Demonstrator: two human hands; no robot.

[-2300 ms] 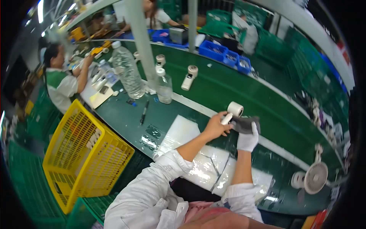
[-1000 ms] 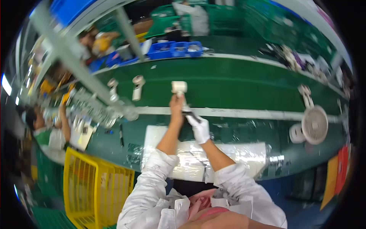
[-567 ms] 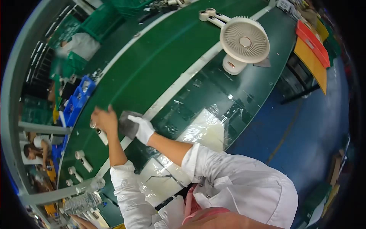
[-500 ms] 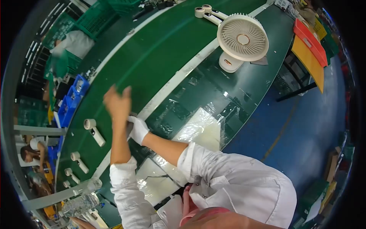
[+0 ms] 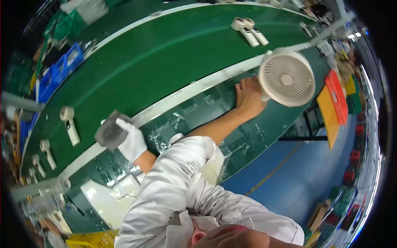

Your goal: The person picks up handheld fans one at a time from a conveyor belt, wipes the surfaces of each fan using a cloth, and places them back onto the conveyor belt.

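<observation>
My left hand [image 5: 250, 98], bare, reaches across over my other arm and is at the stand of a white round desk fan [image 5: 287, 79]; its fingers curl against the stand, which is mostly hidden. The fan's grille faces up. My right hand [image 5: 131, 142], in a white glove, holds a flat grey pad [image 5: 111, 131] above the white edge strip of the green belt. White film-wrapped sheets [image 5: 101, 198] lie on the table below that hand, partly covered by my sleeve.
Small white handheld fans lie on the green belt [image 5: 165, 62], including one pair [image 5: 250, 32] at the top and one fan [image 5: 70, 126] at the left. Blue bins [image 5: 61, 70] line the far side. A red tray [image 5: 337, 97] stands at right.
My left hand has swung from over the belt at left to the fan. The grey pad in my gloved hand now shows fully, further left in view. The whole view has turned.
</observation>
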